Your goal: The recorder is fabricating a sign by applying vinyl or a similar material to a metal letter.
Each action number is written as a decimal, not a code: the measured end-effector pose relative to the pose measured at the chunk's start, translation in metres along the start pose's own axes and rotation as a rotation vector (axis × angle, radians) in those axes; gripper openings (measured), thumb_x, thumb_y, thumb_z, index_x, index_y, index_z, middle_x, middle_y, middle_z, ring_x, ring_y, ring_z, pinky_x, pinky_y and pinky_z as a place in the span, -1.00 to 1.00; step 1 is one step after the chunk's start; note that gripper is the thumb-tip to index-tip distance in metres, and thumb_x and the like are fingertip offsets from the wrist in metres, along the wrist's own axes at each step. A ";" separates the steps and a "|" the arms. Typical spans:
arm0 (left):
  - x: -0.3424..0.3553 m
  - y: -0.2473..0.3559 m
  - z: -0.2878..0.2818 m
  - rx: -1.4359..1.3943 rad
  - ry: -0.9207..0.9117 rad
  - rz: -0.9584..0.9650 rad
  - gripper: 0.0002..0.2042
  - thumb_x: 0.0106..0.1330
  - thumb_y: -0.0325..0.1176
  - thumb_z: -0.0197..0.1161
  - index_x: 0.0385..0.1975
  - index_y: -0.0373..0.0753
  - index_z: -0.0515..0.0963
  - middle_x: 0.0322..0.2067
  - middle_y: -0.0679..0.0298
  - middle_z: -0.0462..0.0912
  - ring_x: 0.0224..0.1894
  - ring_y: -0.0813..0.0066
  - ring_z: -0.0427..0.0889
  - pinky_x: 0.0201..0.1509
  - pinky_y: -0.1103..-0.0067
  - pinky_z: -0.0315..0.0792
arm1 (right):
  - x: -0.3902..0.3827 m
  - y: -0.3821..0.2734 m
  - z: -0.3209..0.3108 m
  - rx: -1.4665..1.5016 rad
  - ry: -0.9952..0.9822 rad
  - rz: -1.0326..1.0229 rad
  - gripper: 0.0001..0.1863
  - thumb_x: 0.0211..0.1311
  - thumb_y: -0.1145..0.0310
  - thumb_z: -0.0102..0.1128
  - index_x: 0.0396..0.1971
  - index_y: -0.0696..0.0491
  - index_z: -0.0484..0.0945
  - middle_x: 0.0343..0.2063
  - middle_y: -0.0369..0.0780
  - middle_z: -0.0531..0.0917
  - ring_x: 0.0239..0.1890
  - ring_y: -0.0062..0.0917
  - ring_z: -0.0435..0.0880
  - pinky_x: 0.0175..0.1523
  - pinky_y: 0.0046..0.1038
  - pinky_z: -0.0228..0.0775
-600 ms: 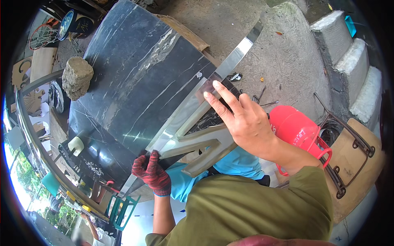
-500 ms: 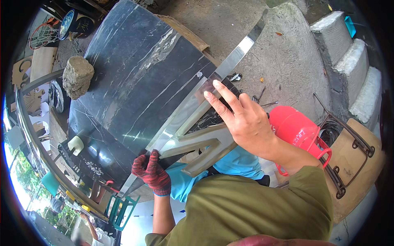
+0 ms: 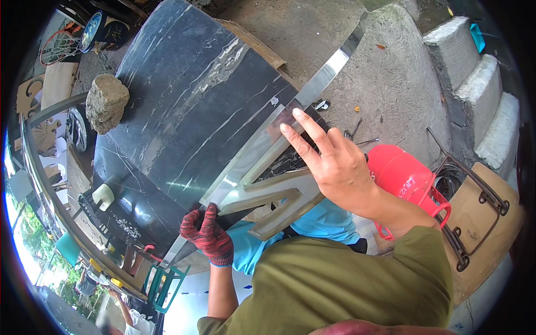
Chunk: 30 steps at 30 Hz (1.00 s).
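A long shiny metal strip point(image 3: 326, 72) crosses diagonally over the black marbled slab point(image 3: 184, 100), its far end sticking out beyond the slab's edge. Along its near side lies a flat, angular metal frame shaped like a letter point(image 3: 273, 187), partly over my lap. My left hand point(image 3: 211, 237), in a red and black knitted glove, pinches the strip near its lower left part between thumb and fingers. My bare right hand point(image 3: 341, 173) has two fingers stretched out, their tips resting on the strip near the slab's right corner. Its other fingers are partly hidden.
A rough stone point(image 3: 107, 104) sits on the slab's left edge. To my right are a red gas cylinder point(image 3: 399, 173) and a folding wooden board with metal legs point(image 3: 483, 223). Concrete steps point(image 3: 472, 72) rise at far right. A green plastic frame point(image 3: 166, 287) stands at lower left.
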State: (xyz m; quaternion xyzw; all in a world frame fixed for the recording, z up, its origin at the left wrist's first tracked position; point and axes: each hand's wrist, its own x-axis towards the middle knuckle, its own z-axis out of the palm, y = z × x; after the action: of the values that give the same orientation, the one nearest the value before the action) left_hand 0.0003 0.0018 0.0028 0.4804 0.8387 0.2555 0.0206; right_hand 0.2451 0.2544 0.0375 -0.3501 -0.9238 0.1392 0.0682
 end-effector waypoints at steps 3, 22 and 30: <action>0.001 0.003 -0.003 0.016 -0.012 0.013 -0.56 0.08 -0.65 0.54 -0.07 0.05 0.81 -0.08 0.25 0.51 -0.04 0.25 0.53 0.09 0.36 0.45 | -0.001 -0.001 -0.001 -0.013 -0.004 -0.001 -0.16 0.00 0.65 0.16 0.43 -0.05 0.50 0.45 -0.18 0.41 -0.39 -0.49 0.42 -0.30 -0.49 0.52; 0.009 0.008 -0.015 0.058 -0.037 0.092 -0.45 0.00 -0.48 0.39 0.05 0.22 0.76 -0.01 0.32 0.55 -0.08 0.31 0.59 0.09 0.27 0.40 | 0.006 -0.024 -0.009 -0.231 -0.087 0.026 -0.15 0.20 0.70 0.06 0.50 -0.28 0.38 0.40 -0.33 0.44 0.14 -0.29 0.70 -0.02 -0.25 0.69; 0.006 0.006 -0.013 0.003 -0.008 0.108 -0.48 0.02 -0.47 0.39 0.04 0.18 0.73 0.00 0.29 0.54 -0.01 0.22 0.60 0.11 0.22 0.42 | 0.011 -0.042 -0.022 -0.300 -0.163 0.108 -0.25 0.28 0.66 0.07 0.45 -0.26 0.42 0.38 -0.31 0.47 0.20 -0.24 0.66 0.15 -0.20 0.62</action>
State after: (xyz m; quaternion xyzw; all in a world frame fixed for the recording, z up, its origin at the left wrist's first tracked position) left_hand -0.0021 0.0039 0.0175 0.5261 0.8119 0.2531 0.0092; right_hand 0.2158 0.2367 0.0719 -0.3929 -0.9166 0.0311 -0.0673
